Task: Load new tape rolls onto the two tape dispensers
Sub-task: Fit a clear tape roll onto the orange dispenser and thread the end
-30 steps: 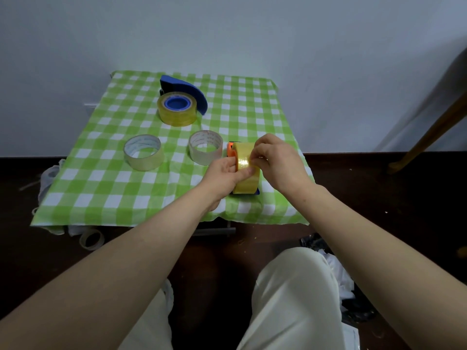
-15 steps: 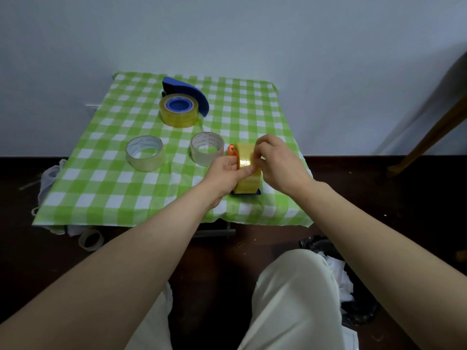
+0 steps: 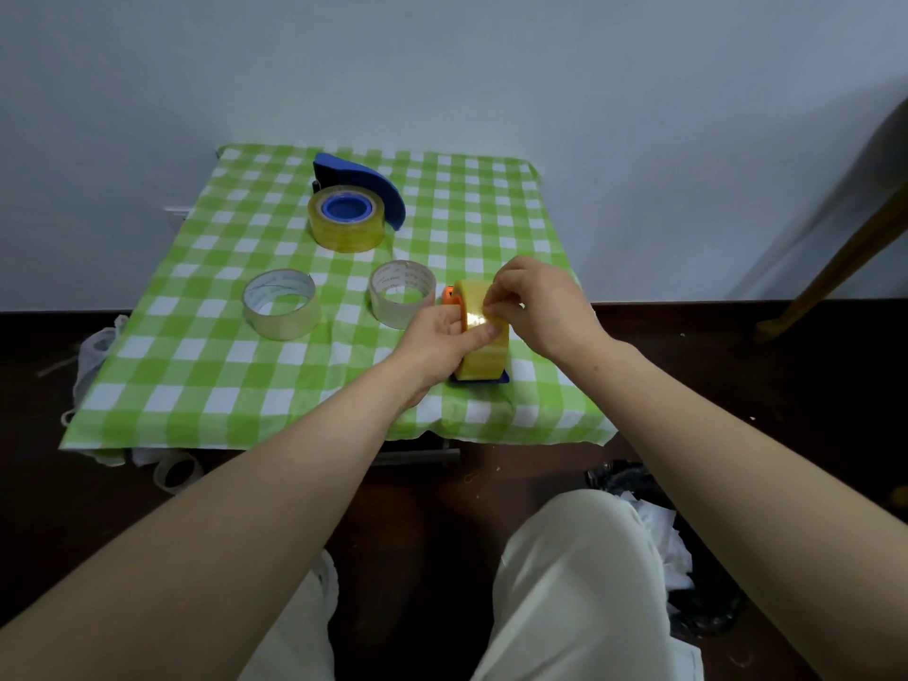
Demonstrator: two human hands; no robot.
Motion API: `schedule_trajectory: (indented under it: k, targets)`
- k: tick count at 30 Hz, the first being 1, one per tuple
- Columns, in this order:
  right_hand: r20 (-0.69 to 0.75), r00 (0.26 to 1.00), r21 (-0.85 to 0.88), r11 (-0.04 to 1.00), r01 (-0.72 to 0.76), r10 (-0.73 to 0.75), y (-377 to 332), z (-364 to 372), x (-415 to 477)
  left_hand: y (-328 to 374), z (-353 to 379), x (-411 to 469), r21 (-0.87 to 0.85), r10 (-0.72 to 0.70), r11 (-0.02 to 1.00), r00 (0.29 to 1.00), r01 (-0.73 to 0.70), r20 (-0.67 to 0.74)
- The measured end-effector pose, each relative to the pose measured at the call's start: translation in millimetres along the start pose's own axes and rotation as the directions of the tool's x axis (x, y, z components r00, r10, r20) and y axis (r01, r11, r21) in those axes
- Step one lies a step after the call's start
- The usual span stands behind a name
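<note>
The left hand (image 3: pixel 439 344) grips the near side of an upright yellow tape roll (image 3: pixel 484 353), its thumb pressed across the roll's outer face. The right hand (image 3: pixel 540 307) is closed in a pinch at the top of the same roll, fingertips (image 3: pixel 491 314) meeting the tape surface just beside the left thumb. The roll stands on edge in a dispenser with an orange part (image 3: pixel 448 294) showing at its far side and a blue base (image 3: pixel 479 379) beneath, near the front right of the green checked tablecloth (image 3: pixel 196 376). Just left of the hands lie two clear tape rolls, one near (image 3: pixel 402 293) and one farther left (image 3: pixel 280 303), both flat. Toward the wall, a second yellow roll (image 3: pixel 345 224) sits on a blue dispenser (image 3: pixel 363 181) lying on its side.
</note>
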State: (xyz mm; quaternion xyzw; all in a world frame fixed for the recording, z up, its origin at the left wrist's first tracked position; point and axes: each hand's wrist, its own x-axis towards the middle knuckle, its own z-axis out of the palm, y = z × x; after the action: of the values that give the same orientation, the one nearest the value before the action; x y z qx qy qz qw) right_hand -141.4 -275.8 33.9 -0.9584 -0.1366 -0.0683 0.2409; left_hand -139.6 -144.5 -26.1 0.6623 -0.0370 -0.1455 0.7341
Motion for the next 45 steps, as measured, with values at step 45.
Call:
schedule_trajectory:
  k: [45]
  targets:
    - [0.212,0.965,-0.462,0.854,0.239,-0.155,-2.2,-7.4,7.9,9.1,1.4,2.0,0.096,-0.03,0.995,0.999,0.031,-0.012]
